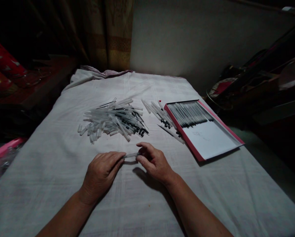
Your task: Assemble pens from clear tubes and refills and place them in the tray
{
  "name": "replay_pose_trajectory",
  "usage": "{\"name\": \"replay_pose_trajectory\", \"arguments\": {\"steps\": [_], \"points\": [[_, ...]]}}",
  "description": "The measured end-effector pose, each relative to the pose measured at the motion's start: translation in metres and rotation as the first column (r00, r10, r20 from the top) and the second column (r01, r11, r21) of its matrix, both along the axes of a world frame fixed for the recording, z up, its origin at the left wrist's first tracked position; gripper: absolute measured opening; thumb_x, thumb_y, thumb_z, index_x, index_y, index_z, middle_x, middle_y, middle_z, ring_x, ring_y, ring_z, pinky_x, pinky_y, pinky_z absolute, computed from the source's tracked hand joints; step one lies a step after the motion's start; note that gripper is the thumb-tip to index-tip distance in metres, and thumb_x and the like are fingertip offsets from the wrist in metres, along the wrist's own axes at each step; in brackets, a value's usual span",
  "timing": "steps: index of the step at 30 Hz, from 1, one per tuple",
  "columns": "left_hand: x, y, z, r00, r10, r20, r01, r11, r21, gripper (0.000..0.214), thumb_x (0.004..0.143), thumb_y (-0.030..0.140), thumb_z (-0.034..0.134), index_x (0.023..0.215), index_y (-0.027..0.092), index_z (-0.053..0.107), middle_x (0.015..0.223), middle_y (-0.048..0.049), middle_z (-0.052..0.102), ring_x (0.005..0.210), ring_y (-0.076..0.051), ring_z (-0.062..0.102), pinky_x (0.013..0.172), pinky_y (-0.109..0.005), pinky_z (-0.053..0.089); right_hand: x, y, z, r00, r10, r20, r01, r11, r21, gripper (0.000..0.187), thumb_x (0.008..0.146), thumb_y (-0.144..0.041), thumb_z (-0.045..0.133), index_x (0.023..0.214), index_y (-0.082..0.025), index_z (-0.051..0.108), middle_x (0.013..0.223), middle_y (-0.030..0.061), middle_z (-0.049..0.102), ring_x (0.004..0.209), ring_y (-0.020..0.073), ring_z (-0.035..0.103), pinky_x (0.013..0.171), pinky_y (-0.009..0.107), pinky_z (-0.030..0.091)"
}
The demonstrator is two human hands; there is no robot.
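Observation:
A clear pen barrel [131, 155] spans the gap between my two hands, low over the cloth. My left hand [101, 172] pinches its left end with the fingers pressed together. At the other end, my right hand [153, 161] grips it between thumb and fingers, the index finger raised a little. Just beyond my hands lies a loose pile of clear pen parts [110, 118], with several black pieces at its right side. A smaller group of pens [162, 113] lies between that pile and a shallow red-edged box [191, 144]. Inside the box, a row of pens [189, 113] fills the far part.
A pale checked cloth [51, 158] covers the table. On the left are a pink basin [4, 149] with clear plastic in it and a dark wooden stand [34, 92] bearing a red cylinder [5, 59]. A curtain [117, 36] hangs at the back.

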State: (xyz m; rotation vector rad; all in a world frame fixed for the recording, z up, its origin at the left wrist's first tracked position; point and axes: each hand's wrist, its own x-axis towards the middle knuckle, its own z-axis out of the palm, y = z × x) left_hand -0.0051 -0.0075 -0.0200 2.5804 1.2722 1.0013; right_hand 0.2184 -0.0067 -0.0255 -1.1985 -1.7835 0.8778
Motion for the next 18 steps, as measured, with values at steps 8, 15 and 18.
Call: {"name": "replay_pose_trajectory", "arguments": {"steps": [8, 15, 18], "points": [[-0.007, 0.004, -0.003, 1.000, 0.029, -0.006, -0.029, 0.999, -0.017, 0.022, 0.098, 0.033, 0.054, 0.108, 0.019, 0.069, 0.094, -0.0053, 0.077, 0.085, -0.020, 0.072, 0.077, -0.032, 0.052, -0.003, 0.000, -0.001, 0.991, -0.002, 0.131, -0.016, 0.990, 0.141, 0.015, 0.092, -0.024, 0.059, 0.095, -0.019, 0.073, 0.083, 0.0060, 0.071, 0.076, 0.0165, 0.066, 0.071, 0.027, 0.050], [-0.034, 0.022, -0.006, 0.962, 0.274, -0.008, -0.275, 0.961, -0.023, 0.028, 0.097, 0.038, 0.052, 0.102, 0.020, 0.072, 0.094, -0.0054, 0.077, 0.085, -0.022, 0.072, 0.079, -0.032, 0.053, 0.018, 0.010, -0.003, 0.960, -0.154, 0.236, 0.124, 0.983, 0.138, 0.016, 0.087, -0.021, 0.058, 0.093, -0.019, 0.073, 0.085, 0.0062, 0.073, 0.080, 0.0185, 0.068, 0.075, 0.029, 0.050], [-0.035, 0.033, -0.006, 0.947, 0.317, -0.042, -0.318, 0.948, 0.000, 0.030, 0.097, 0.037, 0.050, 0.105, 0.018, 0.072, 0.098, -0.0075, 0.076, 0.091, -0.023, 0.070, 0.083, -0.034, 0.052, 0.019, 0.011, -0.004, 0.949, -0.162, 0.269, 0.128, 0.982, 0.139, 0.022, 0.087, -0.020, 0.057, 0.098, -0.020, 0.076, 0.086, 0.0060, 0.072, 0.080, 0.0182, 0.068, 0.075, 0.028, 0.050]]}}
